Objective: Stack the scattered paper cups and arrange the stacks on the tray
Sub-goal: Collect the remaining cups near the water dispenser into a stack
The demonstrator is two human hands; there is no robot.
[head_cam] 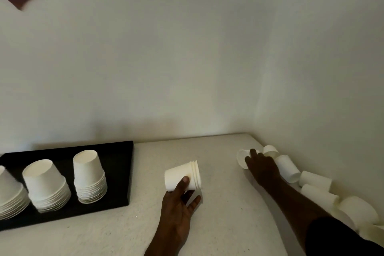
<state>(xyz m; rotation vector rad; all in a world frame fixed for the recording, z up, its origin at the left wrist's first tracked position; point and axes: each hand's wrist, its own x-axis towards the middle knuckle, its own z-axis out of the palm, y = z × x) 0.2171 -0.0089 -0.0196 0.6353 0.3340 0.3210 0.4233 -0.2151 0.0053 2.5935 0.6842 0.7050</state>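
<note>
Held in the left hand (178, 210), thumb on top and fingers partly curled beneath: a short nested stack (182, 174) of smooth white paper cups, tipped sideways, ribbed rims facing right. Laid the right hand (261, 168) over a lying cup (242, 158) far right; could not tell whether its fingers had closed. Lined the right wall (311, 89): loose cups (315, 181). Stood inverted on the flat black tray (120, 162), left: three tapered stacks (89, 176). Left open grainy table (224, 203) between tray edge and hands.

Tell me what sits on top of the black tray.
On the black tray stand three inverted paper-cup stacks: right stack, middle stack, left stack, cut by the frame edge. Anything under them is covered.
</note>
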